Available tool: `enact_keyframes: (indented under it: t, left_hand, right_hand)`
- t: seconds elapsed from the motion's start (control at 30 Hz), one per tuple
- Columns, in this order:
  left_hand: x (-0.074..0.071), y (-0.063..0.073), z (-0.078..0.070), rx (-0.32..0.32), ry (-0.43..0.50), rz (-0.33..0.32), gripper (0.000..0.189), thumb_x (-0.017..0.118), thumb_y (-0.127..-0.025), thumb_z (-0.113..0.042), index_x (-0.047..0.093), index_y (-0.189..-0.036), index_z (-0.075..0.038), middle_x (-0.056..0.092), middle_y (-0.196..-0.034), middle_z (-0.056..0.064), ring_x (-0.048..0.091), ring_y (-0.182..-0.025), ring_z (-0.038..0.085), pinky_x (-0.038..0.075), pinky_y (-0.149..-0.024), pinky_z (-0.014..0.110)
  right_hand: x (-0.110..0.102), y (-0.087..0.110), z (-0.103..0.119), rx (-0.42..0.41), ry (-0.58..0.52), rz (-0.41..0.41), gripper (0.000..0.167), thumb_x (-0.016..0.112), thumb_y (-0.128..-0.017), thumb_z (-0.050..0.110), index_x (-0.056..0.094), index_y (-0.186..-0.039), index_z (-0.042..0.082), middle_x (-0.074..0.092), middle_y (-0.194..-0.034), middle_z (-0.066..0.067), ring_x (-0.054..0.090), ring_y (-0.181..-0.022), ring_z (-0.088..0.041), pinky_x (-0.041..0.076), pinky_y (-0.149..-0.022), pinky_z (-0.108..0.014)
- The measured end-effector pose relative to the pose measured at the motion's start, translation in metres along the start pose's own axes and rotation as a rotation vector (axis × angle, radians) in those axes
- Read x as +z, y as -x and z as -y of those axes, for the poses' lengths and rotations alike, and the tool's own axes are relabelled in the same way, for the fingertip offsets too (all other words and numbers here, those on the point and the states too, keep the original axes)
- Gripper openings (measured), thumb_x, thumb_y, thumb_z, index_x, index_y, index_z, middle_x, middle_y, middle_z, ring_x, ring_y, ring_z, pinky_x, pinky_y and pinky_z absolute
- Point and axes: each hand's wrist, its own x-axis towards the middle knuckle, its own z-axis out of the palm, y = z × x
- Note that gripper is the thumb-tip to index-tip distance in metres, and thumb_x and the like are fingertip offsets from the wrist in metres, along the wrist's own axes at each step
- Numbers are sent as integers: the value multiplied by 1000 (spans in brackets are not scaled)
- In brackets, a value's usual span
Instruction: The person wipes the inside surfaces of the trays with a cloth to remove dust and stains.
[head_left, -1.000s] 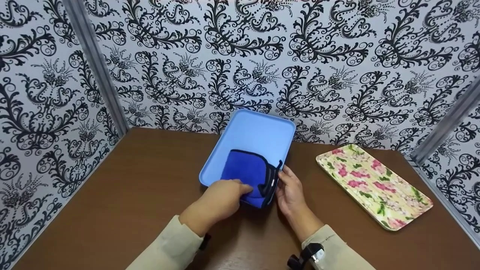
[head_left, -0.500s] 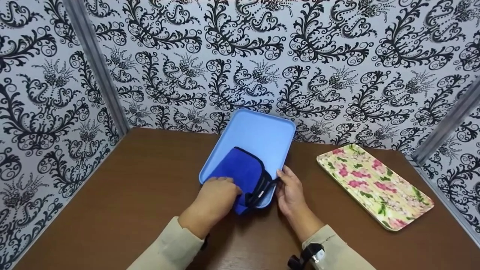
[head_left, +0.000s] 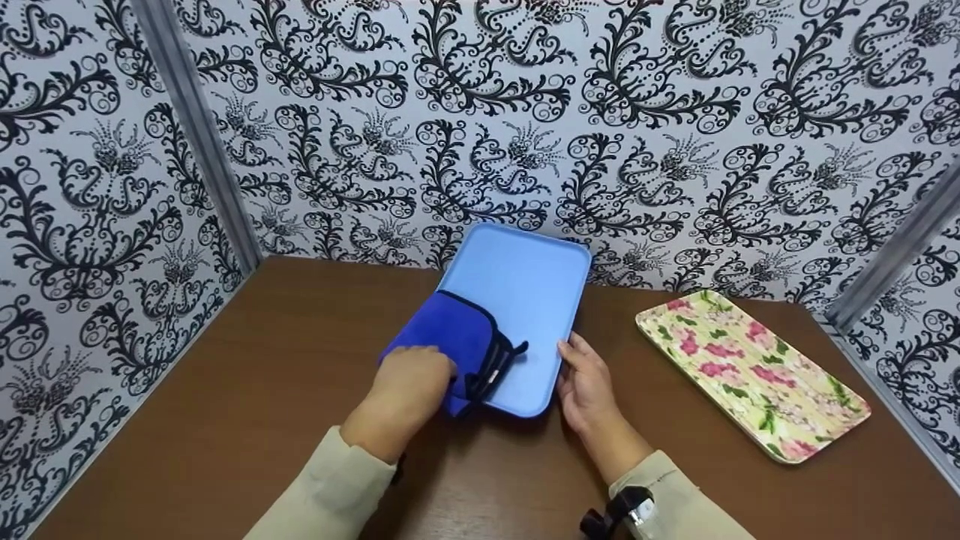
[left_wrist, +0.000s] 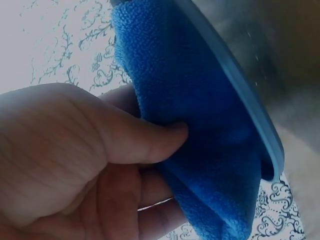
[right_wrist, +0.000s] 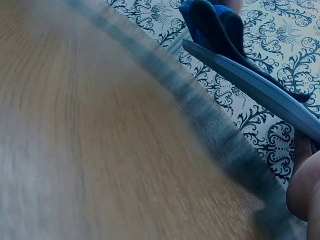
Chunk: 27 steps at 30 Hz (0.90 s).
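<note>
Shifted frame-left, a folded blue plush cloth [head_left: 448, 322] is being pinched by the nearer left hand [head_left: 407, 386], a light-blue rectangular tray [head_left: 526, 292] by the right hand [head_left: 589, 386].

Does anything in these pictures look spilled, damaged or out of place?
No spill or damage shows. Only the blue cloth sits askew, overhanging the light-blue tray, but the left hand grips it.
</note>
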Motion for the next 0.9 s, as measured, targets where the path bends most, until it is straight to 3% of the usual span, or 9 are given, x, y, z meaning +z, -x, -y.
enact_keyframes:
  t: [0.2,0.27,0.37,0.47,0.73,0.9]
  left_hand:
    - [-12,3,11,-45,27,28,17,70,-94,-5,83,-90,-17,76,-92,9,70,-88,29,58,-89,49]
    - [-15,4,17,-46,10,-8,18,69,-94,-6,82,-88,-18,75,-89,9,69,-86,29,59,-86,48]
    - [-21,4,26,-40,-37,-112,22,64,-93,-4,80,-86,-18,73,-85,11,69,-82,32,59,-78,49]
    - [-28,3,34,-56,-69,-198,25,59,-94,-2,79,-92,-16,73,-89,14,71,-85,36,59,-78,51]
    - [-41,0,48,-143,-20,-300,42,63,-89,6,70,-126,-10,74,-115,16,71,-105,38,59,-89,51]
    - [-40,-3,52,-177,1,-400,30,63,-91,6,66,-119,-1,74,-107,20,72,-96,40,59,-82,52]
  right_hand:
    - [-2,-2,0,15,16,-27,56,48,-107,5,28,-157,-9,74,-101,5,70,-94,-8,59,-83,-21]
    - [-3,-4,0,13,25,-34,53,48,-107,5,31,-155,-10,74,-99,4,70,-92,-8,59,-82,-23]
    - [-6,-7,1,5,38,-49,48,48,-107,5,37,-151,-11,74,-96,3,70,-88,-10,59,-79,-24]
    - [-7,-9,2,5,63,-69,45,47,-107,5,39,-149,-12,74,-93,3,70,-85,-9,59,-77,-24]
    - [-12,-13,2,44,142,-110,47,49,-107,6,39,-149,-12,73,-91,5,68,-84,-8,58,-76,-24]
    - [-14,-15,4,77,187,-122,46,50,-106,7,42,-148,-11,72,-90,7,68,-85,-7,57,-77,-25]
